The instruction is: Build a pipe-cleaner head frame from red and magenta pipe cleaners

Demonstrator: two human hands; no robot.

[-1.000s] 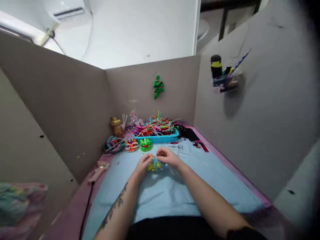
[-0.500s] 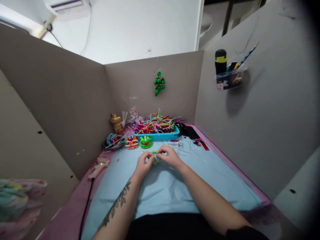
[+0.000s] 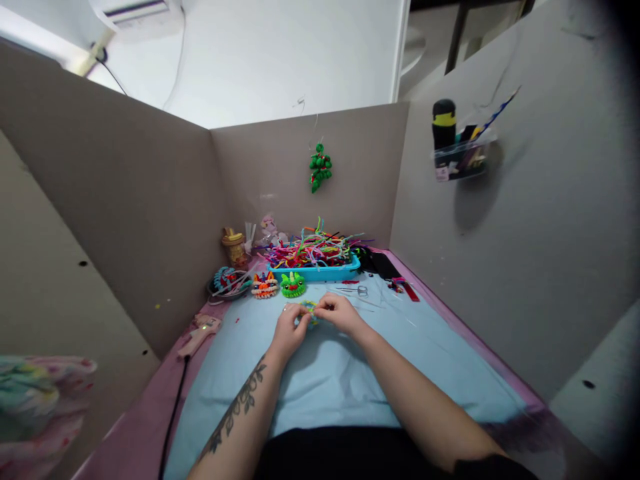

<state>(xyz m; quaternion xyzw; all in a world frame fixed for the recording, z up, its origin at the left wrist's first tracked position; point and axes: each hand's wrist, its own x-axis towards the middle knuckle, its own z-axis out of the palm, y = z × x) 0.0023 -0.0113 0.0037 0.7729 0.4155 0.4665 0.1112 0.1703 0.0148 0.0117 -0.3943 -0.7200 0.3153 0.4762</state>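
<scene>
Between my two hands is a small blue-and-yellow pipe cleaner piece (image 3: pixel 314 321), partly covered by my fingers. My left hand (image 3: pixel 291 327) pinches its left side, thumb and fingertips together. From the right, my right hand (image 3: pixel 340 312) grips it near the top with a closed pinch. Just beyond my hands sit a green pipe cleaner animal head (image 3: pixel 293 285) and an orange-and-white one (image 3: pixel 264 285). The blue cloth (image 3: pixel 345 380) lies under my forearms.
A blue tray (image 3: pixel 320 273) heaped with colourful pipe cleaners stands at the back. Scissors (image 3: pixel 362 291) lie right of my hands, a pink glue gun (image 3: pixel 200 335) with a black cord at left. A dark bowl (image 3: pixel 230 293) holds more pieces. Grey panels (image 3: pixel 310 200) enclose the table.
My left hand has shifted slightly right, closer to my right hand, and its fingers now cover more of the pipe cleaner piece. The right hand stays nearly in place.
</scene>
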